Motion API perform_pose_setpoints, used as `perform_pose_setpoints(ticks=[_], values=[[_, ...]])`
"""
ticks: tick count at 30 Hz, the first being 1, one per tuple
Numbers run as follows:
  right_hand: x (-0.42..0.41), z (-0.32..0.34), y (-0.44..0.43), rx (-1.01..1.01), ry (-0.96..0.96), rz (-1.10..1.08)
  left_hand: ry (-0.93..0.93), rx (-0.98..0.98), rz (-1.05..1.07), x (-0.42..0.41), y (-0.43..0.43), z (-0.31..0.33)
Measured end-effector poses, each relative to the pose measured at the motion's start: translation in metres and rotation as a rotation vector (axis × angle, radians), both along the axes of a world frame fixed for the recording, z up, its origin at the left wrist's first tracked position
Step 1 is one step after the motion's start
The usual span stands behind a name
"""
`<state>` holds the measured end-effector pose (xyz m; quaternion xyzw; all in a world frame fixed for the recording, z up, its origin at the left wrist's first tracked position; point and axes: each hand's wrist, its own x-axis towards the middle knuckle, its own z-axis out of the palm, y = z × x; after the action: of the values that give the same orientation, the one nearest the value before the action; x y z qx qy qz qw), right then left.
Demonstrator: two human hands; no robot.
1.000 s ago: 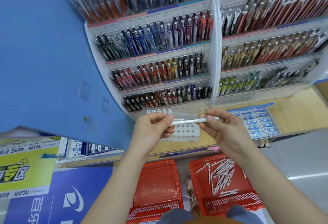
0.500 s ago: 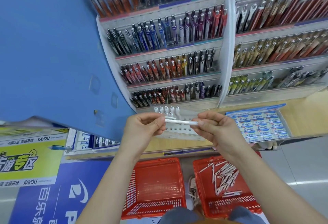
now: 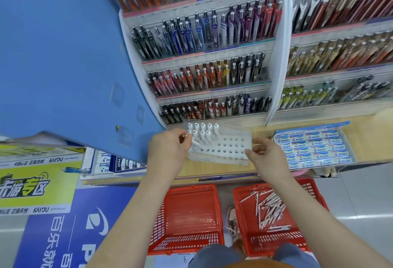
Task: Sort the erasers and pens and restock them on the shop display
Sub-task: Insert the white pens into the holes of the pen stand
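— Labels first: what could be read?

— "PILOT" was on every wrapper of the erasers (image 3: 312,150), which were packed in rows in a blue-edged tray (image 3: 308,127) near the right end of the wooden tabletop (image 3: 365,140). "PILOT" showed again on the small boxes (image 3: 119,163) at the left end, under the blue panel (image 3: 53,55). "KAYOU" ran along the yellow-green sign (image 3: 32,184) lower left, and the blue board (image 3: 63,236) below it carried 百乐 in white.

— And the hands?

— The left hand (image 3: 170,150) pinched a white pen (image 3: 196,142) between thumb and fingertips. The pen was tilted, its lower end at the left edge of the perforated rack (image 3: 225,148). The right hand (image 3: 269,157) was at the rack's right edge, fingers loosely curled. I could not tell whether it gripped the rack or only touched it.

— Where was the rack?

— Over the middle of the tabletop, just in front of the bottom tier of the pen display (image 3: 212,70). Two short rows of standing pens (image 3: 203,130), all white, stood upright in its back-left holes.

— Other stock?

— Two red baskets stood on the floor (image 3: 361,193) below the tabletop's front edge. The left basket (image 3: 187,214) was beside the right basket (image 3: 276,244), which held a heap of loose pens (image 3: 270,206), also white.
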<state>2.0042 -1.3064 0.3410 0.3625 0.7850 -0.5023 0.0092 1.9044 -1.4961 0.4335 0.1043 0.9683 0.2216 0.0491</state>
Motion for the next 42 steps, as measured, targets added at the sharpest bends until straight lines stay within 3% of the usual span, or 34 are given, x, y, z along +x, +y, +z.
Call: perform_pose_setpoints(ticks=[10, 21, 32, 42], values=[[0.005, -0.003, 0.001, -0.053, 0.031, -0.028, 0.044, -0.104, -0.12, -0.009, 0.01, -0.003], [0.004, -0.005, 0.005, -0.12, 0.03, -0.028, -0.181, 0.265, -0.051, -0.001, 0.007, 0.024], [0.005, -0.006, 0.006, -0.15, 0.041, -0.036, -0.036, -0.108, -0.503, -0.014, 0.028, 0.009], [0.006, -0.003, 0.004, -0.15, 0.043, -0.069, 0.03, -0.035, -0.467, -0.019, 0.038, -0.019]])
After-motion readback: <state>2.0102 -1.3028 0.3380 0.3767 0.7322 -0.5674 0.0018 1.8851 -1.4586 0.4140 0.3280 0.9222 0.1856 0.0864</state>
